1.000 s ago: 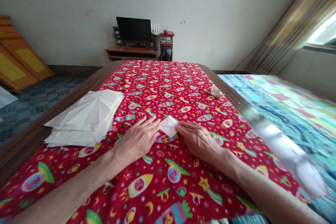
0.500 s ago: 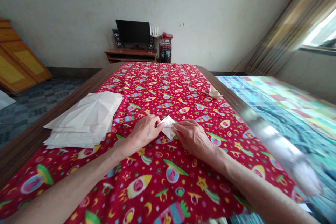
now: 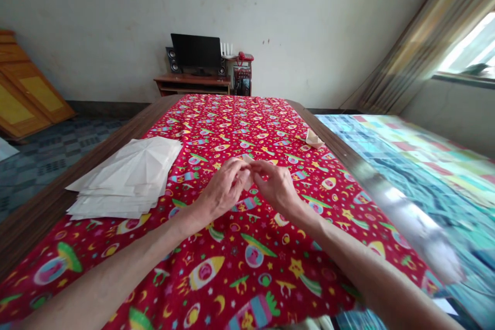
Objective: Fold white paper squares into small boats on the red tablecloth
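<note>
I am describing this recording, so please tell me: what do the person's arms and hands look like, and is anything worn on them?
The ungloved left hand and ungloved right hand join a bare left forearm and bare right forearm. No sleeve, watch or bracelet shows. Rings I cannot judge.

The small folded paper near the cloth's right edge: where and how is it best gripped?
Probably by the raised left part of the folded paper, pinched lightly from the left and above, the side nearer the right hand: that part stands up from the red cloth, while the rest sits lower.
</note>
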Action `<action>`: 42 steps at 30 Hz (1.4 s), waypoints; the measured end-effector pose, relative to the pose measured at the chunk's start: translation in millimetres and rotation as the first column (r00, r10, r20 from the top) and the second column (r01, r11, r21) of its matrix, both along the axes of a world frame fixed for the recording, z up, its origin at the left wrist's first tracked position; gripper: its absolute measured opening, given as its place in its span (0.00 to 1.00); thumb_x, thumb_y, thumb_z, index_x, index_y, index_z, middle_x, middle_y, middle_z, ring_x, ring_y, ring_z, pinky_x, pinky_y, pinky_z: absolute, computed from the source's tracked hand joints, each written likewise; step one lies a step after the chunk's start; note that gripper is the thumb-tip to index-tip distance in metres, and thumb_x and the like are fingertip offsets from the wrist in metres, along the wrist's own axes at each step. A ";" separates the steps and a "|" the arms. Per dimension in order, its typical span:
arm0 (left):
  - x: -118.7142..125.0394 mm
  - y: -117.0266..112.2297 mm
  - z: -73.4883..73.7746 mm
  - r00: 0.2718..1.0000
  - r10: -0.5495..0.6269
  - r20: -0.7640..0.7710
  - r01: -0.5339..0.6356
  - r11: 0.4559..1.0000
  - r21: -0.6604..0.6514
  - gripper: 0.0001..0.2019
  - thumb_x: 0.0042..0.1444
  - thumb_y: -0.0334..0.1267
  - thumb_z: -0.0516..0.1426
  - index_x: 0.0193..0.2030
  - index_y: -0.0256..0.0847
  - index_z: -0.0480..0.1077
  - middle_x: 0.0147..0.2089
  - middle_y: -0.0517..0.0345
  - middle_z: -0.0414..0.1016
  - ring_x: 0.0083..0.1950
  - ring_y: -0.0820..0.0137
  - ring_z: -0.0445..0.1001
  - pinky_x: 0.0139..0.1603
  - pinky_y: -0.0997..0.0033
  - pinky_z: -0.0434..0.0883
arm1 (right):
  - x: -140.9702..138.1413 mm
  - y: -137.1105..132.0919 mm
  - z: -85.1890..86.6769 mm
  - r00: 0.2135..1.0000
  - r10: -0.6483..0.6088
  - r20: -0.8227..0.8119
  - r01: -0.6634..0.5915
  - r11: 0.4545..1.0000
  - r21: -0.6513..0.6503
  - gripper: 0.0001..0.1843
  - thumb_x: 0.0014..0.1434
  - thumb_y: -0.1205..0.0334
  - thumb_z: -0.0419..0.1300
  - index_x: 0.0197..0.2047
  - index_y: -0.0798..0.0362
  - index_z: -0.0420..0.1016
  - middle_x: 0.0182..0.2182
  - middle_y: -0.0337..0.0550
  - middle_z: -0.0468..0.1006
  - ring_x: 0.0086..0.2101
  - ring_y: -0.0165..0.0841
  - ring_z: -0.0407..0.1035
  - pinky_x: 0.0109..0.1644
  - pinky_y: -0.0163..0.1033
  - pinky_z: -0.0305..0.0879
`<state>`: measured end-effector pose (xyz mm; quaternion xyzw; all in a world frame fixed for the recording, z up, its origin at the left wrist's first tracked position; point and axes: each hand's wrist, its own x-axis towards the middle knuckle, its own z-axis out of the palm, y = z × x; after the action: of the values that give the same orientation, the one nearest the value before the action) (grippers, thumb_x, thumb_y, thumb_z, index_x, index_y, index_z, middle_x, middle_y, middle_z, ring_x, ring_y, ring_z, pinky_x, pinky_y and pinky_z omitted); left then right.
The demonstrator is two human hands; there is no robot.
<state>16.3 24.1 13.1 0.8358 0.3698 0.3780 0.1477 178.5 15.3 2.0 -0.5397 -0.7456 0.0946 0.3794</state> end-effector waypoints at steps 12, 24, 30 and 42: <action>-27.3 0.5 -36.8 0.946 -0.128 -0.296 0.160 0.983 0.086 0.17 0.60 0.26 0.48 0.55 0.39 0.66 0.54 0.52 0.69 0.56 0.65 0.66 0.60 0.63 0.66 | 24.6 6.2 -4.6 0.993 -0.084 0.082 0.105 0.948 -0.301 0.13 0.56 0.63 0.54 0.36 0.53 0.81 0.20 0.39 0.76 0.23 0.29 0.68 0.27 0.32 0.57; -31.7 7.3 -27.3 0.812 -0.218 -0.541 0.311 0.946 0.086 0.22 0.59 0.25 0.50 0.56 0.52 0.69 0.58 0.54 0.64 0.58 0.60 0.63 0.58 0.55 0.66 | 42.6 -11.0 -11.0 0.778 0.094 0.621 -0.104 0.994 -0.019 0.13 0.64 0.65 0.51 0.45 0.50 0.75 0.33 0.44 0.76 0.32 0.33 0.68 0.33 0.36 0.56; -36.0 15.6 -30.6 0.854 -0.290 -0.432 0.343 0.938 0.049 0.18 0.62 0.28 0.51 0.56 0.48 0.69 0.58 0.55 0.67 0.58 0.65 0.65 0.59 0.61 0.66 | 47.4 -13.4 -8.2 0.746 0.294 0.598 -0.379 0.925 0.018 0.13 0.67 0.66 0.47 0.43 0.55 0.73 0.40 0.48 0.73 0.39 0.34 0.65 0.41 0.37 0.62; -24.1 24.7 -19.5 0.798 -0.141 -0.586 0.376 0.877 0.299 0.11 0.65 0.36 0.50 0.50 0.37 0.69 0.45 0.52 0.75 0.45 0.64 0.72 0.48 0.61 0.70 | 48.3 -6.0 -16.1 0.768 0.281 0.576 -0.388 0.919 0.069 0.12 0.66 0.58 0.51 0.44 0.53 0.73 0.40 0.48 0.73 0.39 0.35 0.65 0.40 0.39 0.65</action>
<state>-7.8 48.8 -6.4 0.9636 0.1903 0.1661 -0.0875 226.7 9.4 -14.2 -0.3639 -0.9129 -0.0692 0.1716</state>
